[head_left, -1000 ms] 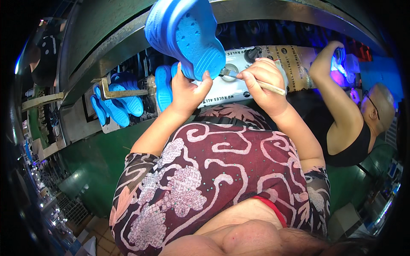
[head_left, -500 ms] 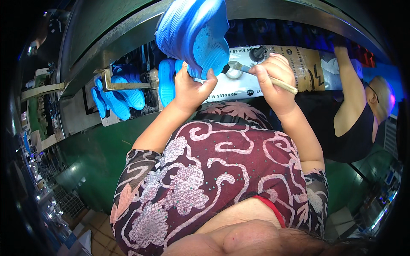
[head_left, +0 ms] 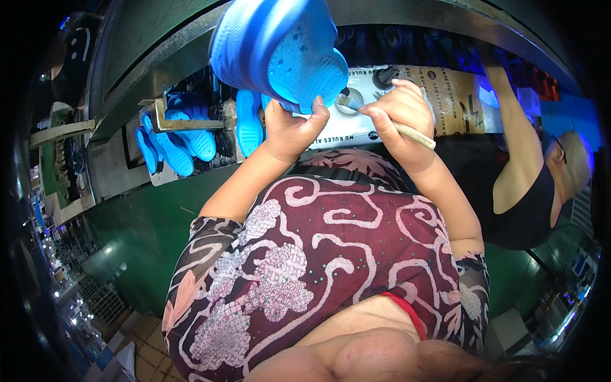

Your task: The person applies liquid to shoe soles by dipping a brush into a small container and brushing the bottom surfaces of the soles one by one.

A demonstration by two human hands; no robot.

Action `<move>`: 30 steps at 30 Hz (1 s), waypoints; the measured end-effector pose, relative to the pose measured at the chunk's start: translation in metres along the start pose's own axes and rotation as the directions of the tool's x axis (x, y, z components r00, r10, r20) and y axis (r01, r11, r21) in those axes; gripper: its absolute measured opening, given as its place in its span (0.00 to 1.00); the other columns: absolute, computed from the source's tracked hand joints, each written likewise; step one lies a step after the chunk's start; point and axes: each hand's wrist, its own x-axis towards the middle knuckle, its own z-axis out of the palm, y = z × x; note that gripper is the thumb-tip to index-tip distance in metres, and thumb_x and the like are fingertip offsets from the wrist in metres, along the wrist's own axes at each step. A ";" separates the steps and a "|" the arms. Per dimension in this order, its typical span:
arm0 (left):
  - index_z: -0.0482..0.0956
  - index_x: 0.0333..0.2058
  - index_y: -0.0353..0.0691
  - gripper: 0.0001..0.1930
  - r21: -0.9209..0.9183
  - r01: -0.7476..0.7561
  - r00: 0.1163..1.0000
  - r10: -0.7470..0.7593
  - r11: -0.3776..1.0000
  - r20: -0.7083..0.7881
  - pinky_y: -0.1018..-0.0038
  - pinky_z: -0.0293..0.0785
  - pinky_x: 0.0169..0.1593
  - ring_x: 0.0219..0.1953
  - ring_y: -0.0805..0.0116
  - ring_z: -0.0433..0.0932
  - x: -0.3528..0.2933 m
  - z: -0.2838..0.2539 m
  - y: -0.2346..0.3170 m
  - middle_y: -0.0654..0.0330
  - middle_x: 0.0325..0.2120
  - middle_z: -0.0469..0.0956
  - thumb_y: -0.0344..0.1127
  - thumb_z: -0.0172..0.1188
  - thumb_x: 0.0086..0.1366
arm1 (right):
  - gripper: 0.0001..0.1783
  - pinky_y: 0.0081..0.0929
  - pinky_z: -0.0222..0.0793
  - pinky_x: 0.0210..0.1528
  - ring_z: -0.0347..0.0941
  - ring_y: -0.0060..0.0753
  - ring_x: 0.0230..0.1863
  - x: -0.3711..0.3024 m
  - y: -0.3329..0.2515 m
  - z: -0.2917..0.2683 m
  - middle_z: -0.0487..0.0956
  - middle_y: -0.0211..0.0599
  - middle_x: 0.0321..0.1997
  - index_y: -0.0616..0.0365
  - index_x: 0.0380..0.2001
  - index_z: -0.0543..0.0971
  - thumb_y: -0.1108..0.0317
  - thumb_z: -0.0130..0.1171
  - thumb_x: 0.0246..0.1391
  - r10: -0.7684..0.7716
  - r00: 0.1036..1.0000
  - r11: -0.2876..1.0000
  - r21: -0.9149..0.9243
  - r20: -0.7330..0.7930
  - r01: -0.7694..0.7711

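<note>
My left hand (head_left: 296,130) is closed around the near edge of a thick stack of blue shoe soles (head_left: 273,54), its thumb pressing on the face of the front one. The stack is held up, tilted, its patterned face toward the right. In my right hand (head_left: 405,121) is a flat paintbrush (head_left: 415,135) with a pale wooden handle, gripped between thumb and fingers. Its dark bristles are close to the right lower edge of the front sole; whether they touch it I cannot tell. Behind the brush, a round shallow dish (head_left: 354,95) stands on the white-covered bench.
More blue soles (head_left: 170,149) lie to the left, and a single one (head_left: 249,124) is beside my left hand. A dark round object (head_left: 384,77) stands beyond the dish. Brown printed cardboard (head_left: 455,102) covers the bench's right. A co-worker (head_left: 528,184) reaches over it. A metal edge (head_left: 407,22) runs overhead.
The stack of soles has shifted left and turned, showing more of its front face. My right hand has moved slightly left and down with the paintbrush.
</note>
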 end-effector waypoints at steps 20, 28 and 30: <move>0.62 0.49 0.32 0.25 -0.220 0.235 0.972 -0.223 0.947 0.075 0.70 0.71 0.47 0.41 0.65 0.76 0.032 -0.001 0.037 0.53 0.39 0.74 0.24 0.60 0.52 | 0.14 0.36 0.64 0.49 0.70 0.32 0.22 -0.036 0.018 -0.039 0.76 0.33 0.17 0.60 0.18 0.79 0.71 0.49 0.55 0.191 0.955 0.980 -0.008 -0.227 -0.198; 0.53 0.59 0.30 0.44 -0.148 0.866 0.230 -0.119 0.477 0.966 0.85 0.69 0.16 0.15 0.79 0.72 0.101 0.056 0.043 0.56 0.32 0.75 0.46 0.64 0.48 | 0.14 0.31 0.65 0.44 0.70 0.35 0.24 -0.108 0.035 -0.049 0.76 0.35 0.18 0.61 0.18 0.78 0.72 0.50 0.55 0.453 0.801 0.877 0.035 -0.391 -0.479; 0.55 0.58 0.33 0.42 -0.214 0.787 0.206 0.079 0.578 0.975 0.86 0.68 0.14 0.12 0.80 0.70 0.137 0.129 0.050 0.59 0.27 0.75 0.46 0.65 0.49 | 0.15 0.31 0.66 0.43 0.70 0.34 0.23 -0.128 0.038 -0.050 0.73 0.34 0.15 0.61 0.18 0.77 0.72 0.48 0.56 0.505 0.735 0.835 0.040 -0.452 -0.549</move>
